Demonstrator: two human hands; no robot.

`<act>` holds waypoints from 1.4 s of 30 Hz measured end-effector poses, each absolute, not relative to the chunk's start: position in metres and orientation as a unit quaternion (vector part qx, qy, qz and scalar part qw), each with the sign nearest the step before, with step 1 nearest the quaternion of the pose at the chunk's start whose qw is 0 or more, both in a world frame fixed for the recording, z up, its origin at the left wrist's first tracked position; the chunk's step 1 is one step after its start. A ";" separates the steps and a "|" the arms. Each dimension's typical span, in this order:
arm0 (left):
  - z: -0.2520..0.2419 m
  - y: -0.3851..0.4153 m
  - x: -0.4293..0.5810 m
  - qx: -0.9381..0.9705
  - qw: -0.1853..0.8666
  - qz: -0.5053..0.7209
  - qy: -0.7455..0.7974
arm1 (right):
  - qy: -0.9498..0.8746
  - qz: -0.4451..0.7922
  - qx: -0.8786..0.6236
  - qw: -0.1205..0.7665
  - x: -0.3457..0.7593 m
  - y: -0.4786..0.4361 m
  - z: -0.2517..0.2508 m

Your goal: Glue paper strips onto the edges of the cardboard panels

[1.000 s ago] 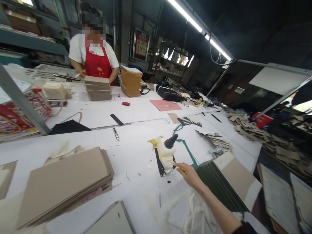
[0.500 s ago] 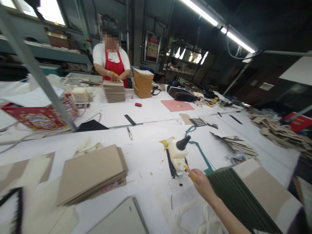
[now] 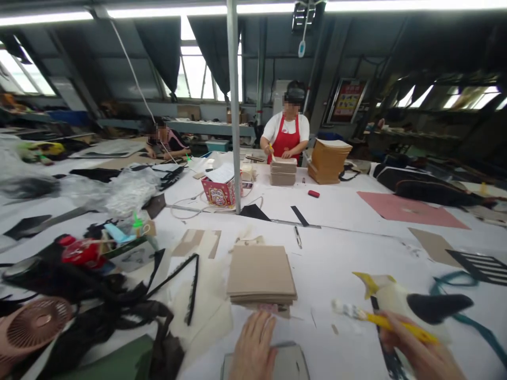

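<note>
My right hand (image 3: 412, 343) grips the yellow handle of a paintbrush (image 3: 402, 325), its whitish bristles pointing left above the table. Just behind that hand stands a cream-coloured container (image 3: 400, 298) with a black cone (image 3: 439, 307) on it and a yellow scrap (image 3: 370, 285) at its side. My left hand (image 3: 255, 343) lies with fingers stretched over a stack of grey-green boards (image 3: 293, 359) at the bottom edge; its palm hides part of them. Beyond its fingertips is a stack of beige boards (image 3: 259, 269).
Black straps and fabric (image 3: 119, 311), a pink fan (image 3: 41, 322) and a red object (image 3: 81, 250) crowd the left. A metal post (image 3: 233, 105) rises beyond the beige stack. Across the table, a co-worker in a red apron (image 3: 287, 137) holds a brush over stacked boards (image 3: 283, 171).
The view has swung left. The brush has come away from the cream container and now points left in my right hand. My left hand has come into view over the grey-green boards.
</note>
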State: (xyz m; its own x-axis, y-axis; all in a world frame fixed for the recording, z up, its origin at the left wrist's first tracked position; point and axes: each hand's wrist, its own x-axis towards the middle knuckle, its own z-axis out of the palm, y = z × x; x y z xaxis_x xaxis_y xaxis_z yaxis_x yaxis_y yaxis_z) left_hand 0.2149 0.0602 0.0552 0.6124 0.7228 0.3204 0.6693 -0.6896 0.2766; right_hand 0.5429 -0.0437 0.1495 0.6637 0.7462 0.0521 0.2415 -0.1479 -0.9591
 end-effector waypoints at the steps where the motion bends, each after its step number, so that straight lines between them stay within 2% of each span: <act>1: 0.062 0.072 0.222 0.890 0.069 0.214 0.397 | -0.348 0.293 -0.687 0.567 0.517 -0.014 0.162; 4: 0.074 0.102 0.241 0.868 0.076 0.221 0.439 | -0.388 0.406 -0.600 0.570 0.446 0.069 0.184; 9: 0.052 0.132 0.252 0.859 0.061 0.197 0.468 | -0.451 0.492 -0.567 0.484 0.367 0.161 0.178; 17: 0.010 0.143 0.253 0.855 -0.030 0.267 0.443 | -0.490 0.486 -0.603 0.401 0.328 0.223 0.145; 23: 0.018 0.152 0.256 0.856 0.016 0.255 0.449 | -0.484 0.373 -0.657 0.442 0.358 0.263 0.129; 28: 0.038 0.153 0.254 0.852 0.048 0.235 0.466 | -0.492 0.310 -0.692 0.428 0.411 0.257 0.132; 34: 0.063 0.159 0.253 0.873 0.057 0.163 0.456 | -0.569 0.203 -0.699 0.383 0.462 0.213 0.164; 36: 0.068 0.162 0.254 0.879 0.066 0.140 0.452 | -0.663 0.180 -0.653 0.318 0.457 0.187 0.170; 40: 0.078 0.163 0.256 0.887 0.073 0.110 0.442 | -0.825 0.133 -0.535 0.129 0.438 0.124 0.179; 42: 0.083 0.164 0.256 0.897 0.063 0.090 0.429 | -0.810 0.167 -0.545 0.139 0.437 0.094 0.187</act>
State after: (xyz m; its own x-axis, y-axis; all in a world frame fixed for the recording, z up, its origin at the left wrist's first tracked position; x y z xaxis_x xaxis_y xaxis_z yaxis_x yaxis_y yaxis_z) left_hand 0.2558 0.1636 0.0826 0.6164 0.7800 0.1083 0.7574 -0.6248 0.1896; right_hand 0.4367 0.0940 0.1868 -0.3668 0.9293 0.0425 0.8366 0.3495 -0.4219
